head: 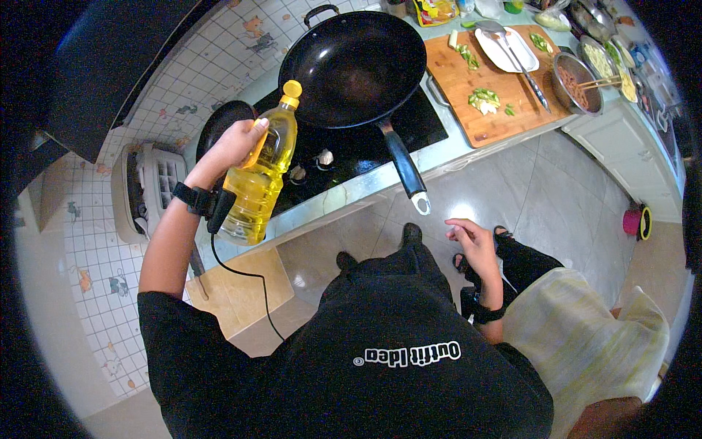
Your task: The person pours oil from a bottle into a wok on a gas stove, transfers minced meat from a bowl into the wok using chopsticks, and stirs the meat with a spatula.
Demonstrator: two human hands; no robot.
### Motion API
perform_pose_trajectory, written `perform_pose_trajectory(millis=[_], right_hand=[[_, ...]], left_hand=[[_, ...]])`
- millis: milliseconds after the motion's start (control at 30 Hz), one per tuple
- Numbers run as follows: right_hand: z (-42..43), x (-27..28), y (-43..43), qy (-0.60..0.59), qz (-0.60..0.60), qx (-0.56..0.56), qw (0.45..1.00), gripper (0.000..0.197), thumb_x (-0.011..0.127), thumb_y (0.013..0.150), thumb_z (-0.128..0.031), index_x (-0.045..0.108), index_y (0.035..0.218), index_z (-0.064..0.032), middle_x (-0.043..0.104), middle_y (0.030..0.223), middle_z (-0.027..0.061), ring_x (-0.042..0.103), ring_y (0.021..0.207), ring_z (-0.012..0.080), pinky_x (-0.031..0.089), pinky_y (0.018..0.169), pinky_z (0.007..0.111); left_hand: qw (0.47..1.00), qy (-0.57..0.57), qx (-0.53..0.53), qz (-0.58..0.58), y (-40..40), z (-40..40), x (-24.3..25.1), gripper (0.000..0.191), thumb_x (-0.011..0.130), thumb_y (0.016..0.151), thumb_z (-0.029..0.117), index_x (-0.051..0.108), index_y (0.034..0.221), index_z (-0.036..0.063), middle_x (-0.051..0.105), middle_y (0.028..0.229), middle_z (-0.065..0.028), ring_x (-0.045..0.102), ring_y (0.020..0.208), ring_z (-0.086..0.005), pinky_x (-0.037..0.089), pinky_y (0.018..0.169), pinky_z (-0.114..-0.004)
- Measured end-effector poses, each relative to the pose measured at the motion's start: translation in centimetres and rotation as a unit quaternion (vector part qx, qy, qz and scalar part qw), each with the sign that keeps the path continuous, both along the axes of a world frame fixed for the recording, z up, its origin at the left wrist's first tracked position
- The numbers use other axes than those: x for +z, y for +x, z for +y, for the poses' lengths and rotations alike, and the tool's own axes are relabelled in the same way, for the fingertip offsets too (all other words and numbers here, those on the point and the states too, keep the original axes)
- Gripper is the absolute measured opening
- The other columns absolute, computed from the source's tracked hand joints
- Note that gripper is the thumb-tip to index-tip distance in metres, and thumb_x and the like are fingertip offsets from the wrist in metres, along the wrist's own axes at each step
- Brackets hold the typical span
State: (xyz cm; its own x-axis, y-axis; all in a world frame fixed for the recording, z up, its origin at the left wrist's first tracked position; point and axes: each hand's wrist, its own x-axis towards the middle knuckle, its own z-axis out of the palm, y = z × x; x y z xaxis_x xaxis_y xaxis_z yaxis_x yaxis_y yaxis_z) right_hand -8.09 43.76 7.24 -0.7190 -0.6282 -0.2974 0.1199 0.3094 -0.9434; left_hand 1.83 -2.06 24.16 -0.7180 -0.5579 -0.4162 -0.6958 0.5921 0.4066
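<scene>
My left hand (244, 144) grips a clear plastic bottle of yellow oil (255, 192) by its yellow handle. The bottle stands nearly upright in the air, its yellow cap (290, 93) close to the near left rim of a black wok (356, 71). The round lid of that cap looks raised. Dark and bare inside, the wok sits on a black glass gas hob (362, 153), its long handle (405, 164) pointing toward me. Below the handle's end, my right hand (474, 244) hangs over the floor with loosely bent fingers and holds nothing.
A wooden cutting board (455, 104) bears chopped green pepper (483, 100) and a white plate (510, 49) with a spatula (515, 60) across it. Beside it is a metal bowl of meat (576, 82) with chopsticks. Another person (581, 329) stands close at my right. A second pan (225, 123) is behind the bottle.
</scene>
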Motion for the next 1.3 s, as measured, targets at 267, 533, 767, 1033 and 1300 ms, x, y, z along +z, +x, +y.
perform_pose_trajectory(millis=[267,533,767,1033,1300], right_hand=[[0.1,-0.1,0.1,-0.004,0.002,-0.002,1.0,0.021,0.052,0.093,-0.013,0.067,0.105,-0.0039,0.069,0.082,0.008,0.065,0.078,0.0135,0.051,0.072,0.026],[0.1,0.1,0.2,0.013,-0.021,0.005,1.0,0.022,0.05,0.094,-0.01,0.064,0.108,-0.0003,0.067,0.086,0.0069,0.063,0.08,0.0117,0.049,0.075,0.025],[0.2,0.3,0.3,0.014,-0.025,-0.001,1.0,0.022,0.05,0.094,-0.011,0.065,0.108,-0.0014,0.067,0.085,0.0062,0.063,0.08,0.0114,0.049,0.074,0.024],[0.5,0.5,0.2,0.015,-0.022,-0.006,1.0,0.022,0.05,0.094,-0.012,0.065,0.109,-0.0022,0.067,0.086,0.0064,0.063,0.079,0.0114,0.049,0.073,0.024],[0.6,0.8,0.2,0.019,-0.037,-0.016,0.999,0.023,0.05,0.094,-0.012,0.065,0.109,-0.0029,0.067,0.084,0.0062,0.062,0.078,0.0111,0.049,0.071,0.024]], left_hand=[[1.0,0.01,-0.005,-0.008,-0.2,0.0,0.2,0.043,0.043,0.097,0.045,0.052,0.08,0.0063,0.043,0.056,0.0048,0.04,0.043,-0.0062,0.031,0.039,-0.024],[0.999,0.011,-0.01,-0.028,-0.4,-0.3,0.1,0.045,0.043,0.097,0.045,0.053,0.079,0.005,0.047,0.06,0.0035,0.042,0.047,-0.0064,0.033,0.041,-0.025],[0.999,-0.015,-0.023,-0.03,-1.0,-0.2,0.3,0.047,0.044,0.096,0.047,0.054,0.082,0.0022,0.048,0.063,0.0019,0.044,0.049,-0.0086,0.036,0.044,-0.027],[0.999,-0.014,0.003,-0.052,-2.1,0.3,1.2,0.05,0.044,0.096,0.047,0.057,0.081,0.0005,0.051,0.064,0.0014,0.045,0.055,-0.0088,0.038,0.049,-0.029],[0.999,-0.02,-0.019,-0.039,-2.5,-1.4,0.0,0.049,0.044,0.096,0.047,0.055,0.077,0.0024,0.049,0.062,0.0023,0.042,0.05,-0.0086,0.036,0.045,-0.028]])
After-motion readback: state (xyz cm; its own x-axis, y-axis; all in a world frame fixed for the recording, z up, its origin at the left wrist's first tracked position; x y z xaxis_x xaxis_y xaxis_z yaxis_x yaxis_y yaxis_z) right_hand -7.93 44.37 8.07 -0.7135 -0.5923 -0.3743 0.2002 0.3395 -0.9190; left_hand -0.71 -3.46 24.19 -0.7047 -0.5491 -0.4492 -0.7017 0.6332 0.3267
